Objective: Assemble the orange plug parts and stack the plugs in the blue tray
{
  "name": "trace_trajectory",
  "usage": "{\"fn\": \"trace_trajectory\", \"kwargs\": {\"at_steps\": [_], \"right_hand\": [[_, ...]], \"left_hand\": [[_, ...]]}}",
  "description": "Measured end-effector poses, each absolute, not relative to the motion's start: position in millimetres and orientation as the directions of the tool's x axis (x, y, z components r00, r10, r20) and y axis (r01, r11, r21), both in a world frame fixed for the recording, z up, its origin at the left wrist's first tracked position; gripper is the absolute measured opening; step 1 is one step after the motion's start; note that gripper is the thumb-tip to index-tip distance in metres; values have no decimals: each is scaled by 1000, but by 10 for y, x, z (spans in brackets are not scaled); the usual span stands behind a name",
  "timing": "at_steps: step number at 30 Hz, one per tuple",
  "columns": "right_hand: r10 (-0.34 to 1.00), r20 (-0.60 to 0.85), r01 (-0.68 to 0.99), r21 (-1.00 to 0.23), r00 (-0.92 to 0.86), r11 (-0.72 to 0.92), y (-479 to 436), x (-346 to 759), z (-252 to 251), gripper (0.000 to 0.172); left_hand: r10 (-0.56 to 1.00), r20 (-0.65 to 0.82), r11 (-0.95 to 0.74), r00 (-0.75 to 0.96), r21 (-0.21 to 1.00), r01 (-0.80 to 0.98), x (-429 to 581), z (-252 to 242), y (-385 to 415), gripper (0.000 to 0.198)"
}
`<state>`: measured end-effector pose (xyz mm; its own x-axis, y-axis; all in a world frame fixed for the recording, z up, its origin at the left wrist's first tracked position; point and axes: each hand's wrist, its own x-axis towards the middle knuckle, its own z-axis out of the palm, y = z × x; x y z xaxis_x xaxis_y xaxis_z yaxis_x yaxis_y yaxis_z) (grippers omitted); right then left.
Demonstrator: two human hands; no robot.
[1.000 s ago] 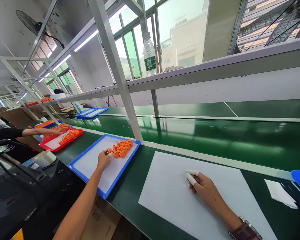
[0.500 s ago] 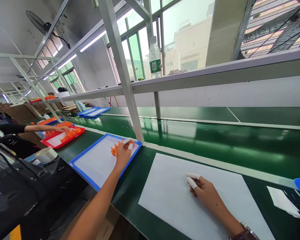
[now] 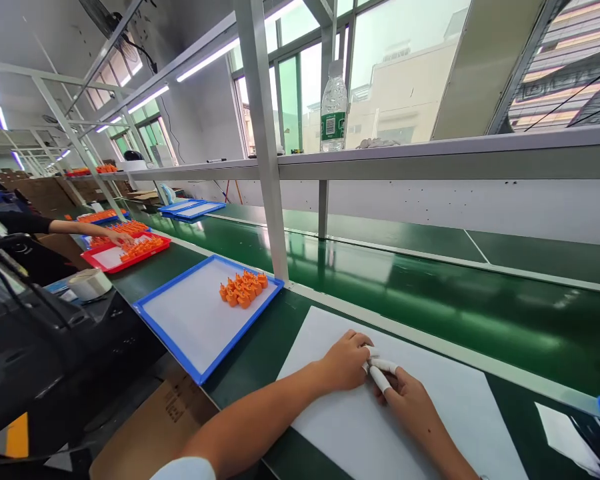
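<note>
My left hand (image 3: 349, 360) and my right hand (image 3: 405, 395) meet over a large white sheet (image 3: 325, 427) on the green bench. White coverings wrap some of the fingertips on both. The left fingers are curled in and touch the right fingertips. My right thumb and forefinger are pinched together. Whatever lies between the fingers is hidden or too small to make out. To the left, a blue-rimmed tray (image 3: 177, 351) with a white base holds a cluster of small orange plastic pieces (image 3: 243, 289) near its far right corner.
At the far left, another person's hand (image 3: 119, 237) is over a red tray (image 3: 111, 265) of orange pieces. A tape roll (image 3: 89, 285) lies near it. A grey post (image 3: 269, 153) rises behind the blue tray. A bottle (image 3: 333, 110) stands on the shelf.
My left hand has left the orange pieces in the blue tray and come right to my right hand over the white sheet. The right hand stays nearly in place. The view has shifted slightly.
</note>
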<state>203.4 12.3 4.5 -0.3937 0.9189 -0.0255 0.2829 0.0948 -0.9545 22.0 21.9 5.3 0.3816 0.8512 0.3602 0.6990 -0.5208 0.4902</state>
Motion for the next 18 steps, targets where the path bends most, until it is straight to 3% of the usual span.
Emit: {"fn": "trace_trajectory", "kwargs": {"at_steps": [3,8,15,18], "right_hand": [[902,74,364,-899,-425,245,132,2109,53,33],[817,376,565,-592,-436,574,198,2267,-111,24],[683,442,623,-298,-581,723,258,2335,-307,31],[642,454,636,-191,-618,747,255,2338,-351,25]], "left_hand": [[775,334,-614,536,200,763,190,67,148,33],[721,267,-652,639,-51,757,189,203,-48,22],[711,259,-654,654,-99,750,198,283,-219,18],[704,275,-662,655,-80,746,182,292,-219,21]]}}
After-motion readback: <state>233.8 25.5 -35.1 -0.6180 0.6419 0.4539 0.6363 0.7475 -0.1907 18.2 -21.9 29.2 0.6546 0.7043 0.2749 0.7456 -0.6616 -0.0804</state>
